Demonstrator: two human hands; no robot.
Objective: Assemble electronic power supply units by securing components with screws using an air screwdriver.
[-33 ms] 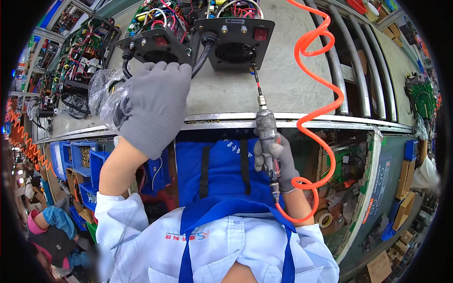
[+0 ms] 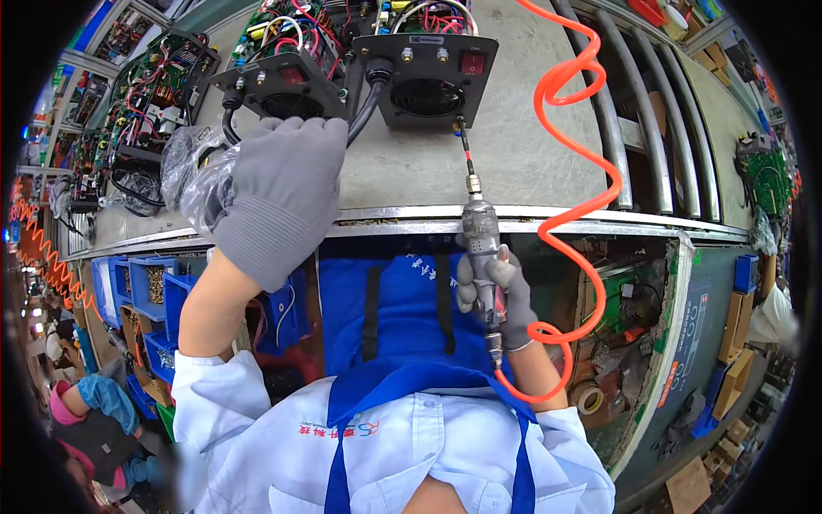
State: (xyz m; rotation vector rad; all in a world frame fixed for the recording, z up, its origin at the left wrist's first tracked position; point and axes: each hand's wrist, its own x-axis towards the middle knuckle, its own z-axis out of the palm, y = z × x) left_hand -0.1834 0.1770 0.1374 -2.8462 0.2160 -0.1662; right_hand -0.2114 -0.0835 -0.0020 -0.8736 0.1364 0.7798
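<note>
1. Right hand [image 2: 514, 301] is wrapped round a pneumatic screwdriver [image 2: 481, 227], coiled orange hose [image 2: 603, 295] hooked to its near end.
2. Bit [image 2: 469, 158] meets the lower right corner of the black fan panel [image 2: 432, 86], far side of the metal workbench [image 2: 531, 158].
3. Left hand [image 2: 287, 188] has curled fingers beside that panel's black cable [image 2: 370, 107]; honestly can't tell if it's gripping anything.
4. Second fan panel [image 2: 267, 90] sits just left.

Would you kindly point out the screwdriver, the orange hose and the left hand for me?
Screwdriver [image 2: 481, 227]: head view, on its grey body.
Orange hose [image 2: 616, 177]: head view, on its rightmost bend.
Left hand [image 2: 282, 184]: head view, on its gloved back.
</note>
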